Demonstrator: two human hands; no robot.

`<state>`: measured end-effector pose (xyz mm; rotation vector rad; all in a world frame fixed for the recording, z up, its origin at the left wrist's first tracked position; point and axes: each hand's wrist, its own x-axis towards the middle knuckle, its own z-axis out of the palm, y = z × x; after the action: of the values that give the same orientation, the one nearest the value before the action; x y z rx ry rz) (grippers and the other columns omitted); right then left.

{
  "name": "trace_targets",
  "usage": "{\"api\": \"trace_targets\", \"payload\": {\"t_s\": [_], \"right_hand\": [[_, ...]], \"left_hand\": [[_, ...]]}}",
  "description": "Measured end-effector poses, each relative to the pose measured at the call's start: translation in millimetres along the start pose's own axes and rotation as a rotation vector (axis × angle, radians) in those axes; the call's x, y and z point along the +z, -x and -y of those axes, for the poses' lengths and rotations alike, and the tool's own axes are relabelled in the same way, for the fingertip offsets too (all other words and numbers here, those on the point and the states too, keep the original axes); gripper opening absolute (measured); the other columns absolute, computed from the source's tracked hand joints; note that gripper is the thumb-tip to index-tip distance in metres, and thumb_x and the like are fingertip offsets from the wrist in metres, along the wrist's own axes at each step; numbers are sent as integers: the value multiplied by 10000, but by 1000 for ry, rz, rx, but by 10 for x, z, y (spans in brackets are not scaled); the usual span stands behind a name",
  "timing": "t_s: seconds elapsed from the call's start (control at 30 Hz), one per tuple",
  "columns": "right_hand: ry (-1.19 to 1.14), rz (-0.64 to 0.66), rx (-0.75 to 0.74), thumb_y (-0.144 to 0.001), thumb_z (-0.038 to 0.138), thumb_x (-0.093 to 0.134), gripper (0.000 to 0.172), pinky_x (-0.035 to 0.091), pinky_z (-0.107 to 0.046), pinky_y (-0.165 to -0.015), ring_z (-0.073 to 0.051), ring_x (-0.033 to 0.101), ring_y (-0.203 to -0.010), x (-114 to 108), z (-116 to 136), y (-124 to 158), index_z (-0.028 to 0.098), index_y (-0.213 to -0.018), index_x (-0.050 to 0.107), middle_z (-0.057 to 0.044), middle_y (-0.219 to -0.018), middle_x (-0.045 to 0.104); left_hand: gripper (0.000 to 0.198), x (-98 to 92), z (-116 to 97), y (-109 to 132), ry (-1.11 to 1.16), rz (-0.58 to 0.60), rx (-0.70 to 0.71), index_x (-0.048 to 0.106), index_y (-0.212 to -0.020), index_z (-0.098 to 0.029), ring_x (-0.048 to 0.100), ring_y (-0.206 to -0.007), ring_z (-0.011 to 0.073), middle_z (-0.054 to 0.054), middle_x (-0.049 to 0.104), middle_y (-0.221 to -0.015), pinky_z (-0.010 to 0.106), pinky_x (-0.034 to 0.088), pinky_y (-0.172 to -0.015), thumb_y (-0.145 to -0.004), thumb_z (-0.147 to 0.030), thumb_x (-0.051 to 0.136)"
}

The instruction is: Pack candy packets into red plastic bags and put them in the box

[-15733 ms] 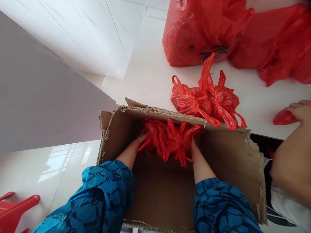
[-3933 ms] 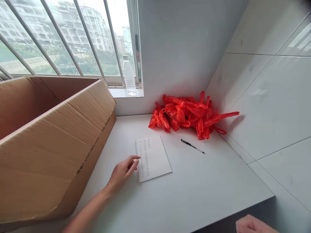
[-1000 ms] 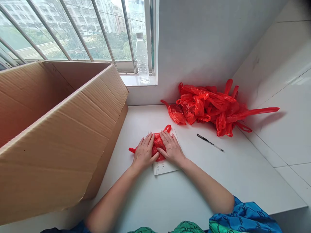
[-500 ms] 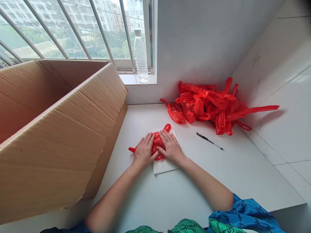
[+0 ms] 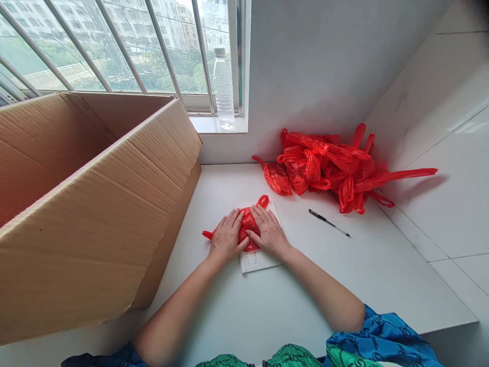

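Note:
A small red plastic bag [image 5: 249, 228] lies bunched up on a white notebook [image 5: 260, 262] on the counter. My left hand [image 5: 226, 235] rests flat over the bag's left side, fingers stretched out. On its right side my right hand [image 5: 269, 233] lies the same way, fingers extended and thumb pointing inward. Between the two hands the shiny middle of the bag shows. One handle loop sticks up at the top and another pokes out to the left. What the bag contains is hidden. Handwritten figures can be seen on the page below it.
A large open cardboard box [image 5: 114, 204] stands at the left. Several knotted red plastic bags [image 5: 328, 163] are heaped against the back wall. A black pen [image 5: 329, 223] lies right of the notebook. A clear water bottle [image 5: 223, 92] stands on the sill by the barred window.
The camera view has shifted very slightly. Both hands stay in the same place on the red bag.

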<state>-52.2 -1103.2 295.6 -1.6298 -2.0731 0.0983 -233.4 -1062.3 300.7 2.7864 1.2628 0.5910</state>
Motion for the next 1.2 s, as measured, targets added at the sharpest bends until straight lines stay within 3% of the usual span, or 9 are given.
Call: {"api": "trace_targets", "payload": {"t_s": [0.4, 0.57, 0.67, 0.77, 0.93, 1.0, 1.07, 1.2], "right_hand": [[-31, 15, 1, -977, 447, 424, 679, 197, -494, -1225, -250, 250, -1491, 4, -13, -8, 156, -1563, 244, -99, -1608, 290], [-238, 60, 15, -970, 531, 442, 706, 197, -503, -1225, -246, 222, -1502, -103, -72, 6, 205, -1563, 238, -90, -1630, 235], [-437, -125, 88, -979, 536, 422, 643, 345, -433, -1164, -222, 324, -1460, -146, -193, 6, 225, -1529, 308, -103, -1587, 328], [-477, -269, 143, -942, 517, 508, 582, 457, -418, -1045, -239, 548, -1256, -156, -305, -13, 194, -1424, 458, -127, -1365, 569], [-414, -230, 58, -906, 476, 598, 315, 457, -450, -970, -243, 651, -989, -230, -265, -19, 226, -1075, 690, -65, -1026, 722], [-526, -252, 21, -926, 460, 578, 266, 481, -403, -930, -217, 657, -944, -288, -182, 7, 243, -1013, 704, -48, -983, 722], [-653, -264, -14, -913, 470, 597, 270, 512, -361, -870, -204, 656, -906, -335, -108, 47, 245, -1014, 705, -39, -956, 712], [-786, -292, 69, -949, 471, 528, 304, 526, -323, -769, -190, 655, -817, -351, -75, 126, 231, -949, 715, -22, -835, 685]], "left_hand": [[678, -10, -16, -12, 50, -13, -16, 388, -1485, -159, 361, -1439, 278, 111, 412, -1540, 459, 321, -1184, -842, -309, 546], [632, -118, 1, 15, 236, -54, -23, 410, -1467, -243, 395, -1407, 273, 76, 434, -1519, 449, 371, -1146, -872, -360, 588], [471, -243, -22, 26, 410, -191, -98, 474, -1398, -247, 462, -1351, 234, 76, 481, -1461, 412, 406, -1122, -952, -391, 515], [357, -324, -83, -3, 421, -295, -161, 542, -1299, -235, 533, -1258, 219, 76, 576, -1325, 390, 447, -1069, -987, -391, 463], [334, -401, -241, -40, 111, 15, -146, 614, -1186, -251, 644, -925, 235, 50, 673, -1023, 326, 506, -713, -904, -430, 594], [211, -572, -357, 13, 67, 84, -161, 644, -1002, -244, 636, -785, 203, 24, 673, -916, 290, 447, -599, -914, -419, 565], [244, -901, -501, 136, 103, 103, -157, 610, -836, -228, 592, -674, 169, 6, 652, -811, 281, 403, -550, -936, -426, 507], [284, -1914, -676, 628, 340, 92, -171, 596, -746, -241, 538, -581, 137, -18, 610, -670, 277, 427, -535, -927, -423, 477]]}}
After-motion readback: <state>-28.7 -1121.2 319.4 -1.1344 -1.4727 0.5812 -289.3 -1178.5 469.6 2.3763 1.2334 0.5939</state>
